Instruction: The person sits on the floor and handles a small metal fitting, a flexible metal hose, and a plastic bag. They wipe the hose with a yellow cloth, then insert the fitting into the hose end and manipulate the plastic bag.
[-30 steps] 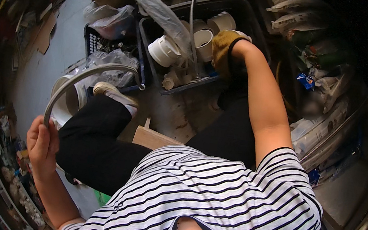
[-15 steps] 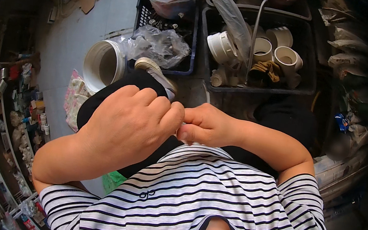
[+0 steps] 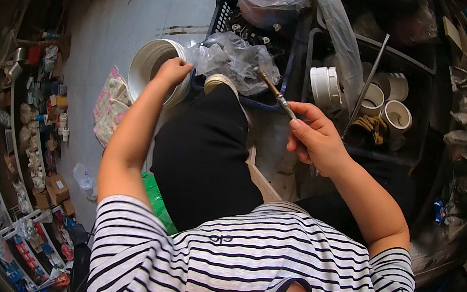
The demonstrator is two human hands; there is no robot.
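Note:
My right hand (image 3: 320, 135) is closed around a slender grey rod-like piece with a metal collar and a brass-coloured end (image 3: 274, 89). It tilts up and left, over the clear plastic bag. A short bit of it seems to show below my fingers. To the left, my left hand (image 3: 173, 72) is over the white bucket (image 3: 135, 69), near the right side of its rim. Its fingers are curled together, and whatever they may hold is hidden.
A dark crate (image 3: 224, 10) holds crumpled clear plastic (image 3: 236, 63). Right of it, a black bin (image 3: 390, 153) contains white pipe fittings (image 3: 325, 88), brown gloves (image 3: 372, 129) and an upright metal rod (image 3: 367, 87). Cluttered shelves (image 3: 0, 131) line the left. A patterned cloth (image 3: 109, 106) lies by the bucket.
My hands were together in front of me; now they are apart. The left has moved out to the bucket, and the right now shows the rod-like piece. The view has shifted left.

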